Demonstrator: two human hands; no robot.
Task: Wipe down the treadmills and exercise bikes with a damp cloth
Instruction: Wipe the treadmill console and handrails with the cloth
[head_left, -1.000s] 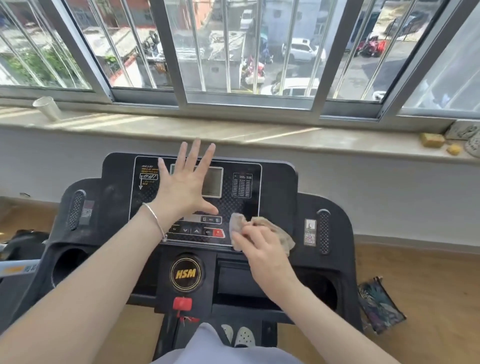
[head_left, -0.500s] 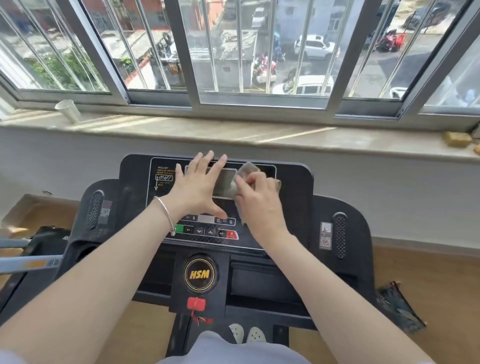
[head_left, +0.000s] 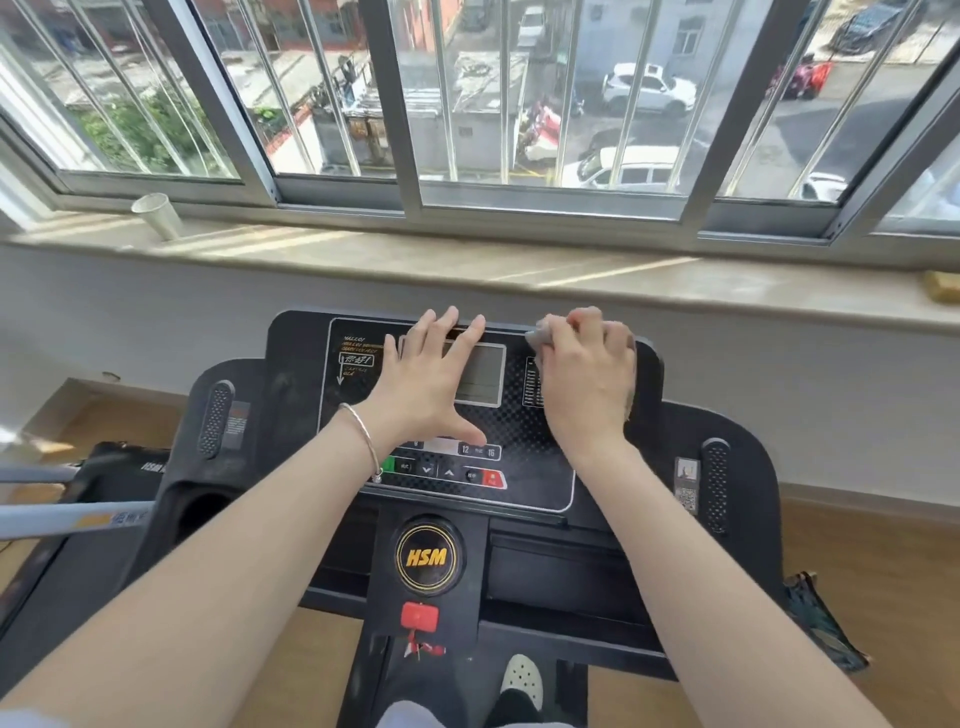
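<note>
A black treadmill console (head_left: 524, 447) with a grey display, button row and round HSM badge fills the middle of the head view. My left hand (head_left: 423, 387) lies flat with spread fingers on the display's left side, a thin bracelet on the wrist. My right hand (head_left: 587, 371) grips a crumpled grey cloth (head_left: 537, 338) and presses it on the console's upper right corner. Most of the cloth is hidden under the hand.
A stone windowsill (head_left: 467, 265) runs behind the console under barred windows, with a paper cup (head_left: 156, 215) at its left and a yellow sponge (head_left: 943, 286) at its right. Another machine's handlebar (head_left: 67, 517) juts in at left. A patterned pouch (head_left: 821, 623) lies on the wooden floor at right.
My right hand has carried the cloth from the console's lower middle up across the display to the upper right corner. My left hand has stayed flat on the display.
</note>
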